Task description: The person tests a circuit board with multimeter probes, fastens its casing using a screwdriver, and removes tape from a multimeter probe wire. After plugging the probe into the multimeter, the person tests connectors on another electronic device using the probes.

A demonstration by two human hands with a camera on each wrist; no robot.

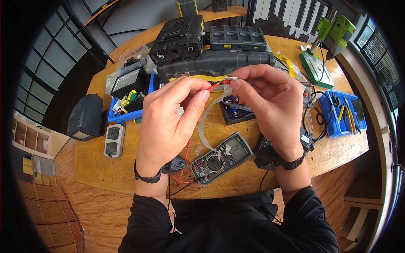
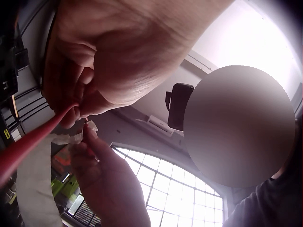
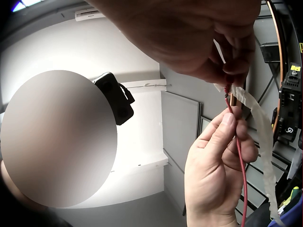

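My left hand pinches a thin red wire between thumb and fingertips, and the wire hangs down below the hand. Facing it, my right hand pinches the red ribbed end of the wire. A short dark section shows between the two sets of fingers. From the right fingertips a strip of whitish, translucent tape trails in a long curve. In the head view its lower end overlaps a digital multimeter, which lies face up on the table below my hands with leads at its left end.
Behind my hands lie a black case and a battery charger on the wooden table. Blue bins of tools stand at right and left. A green drill stands back right; a small open box sits between my hands.
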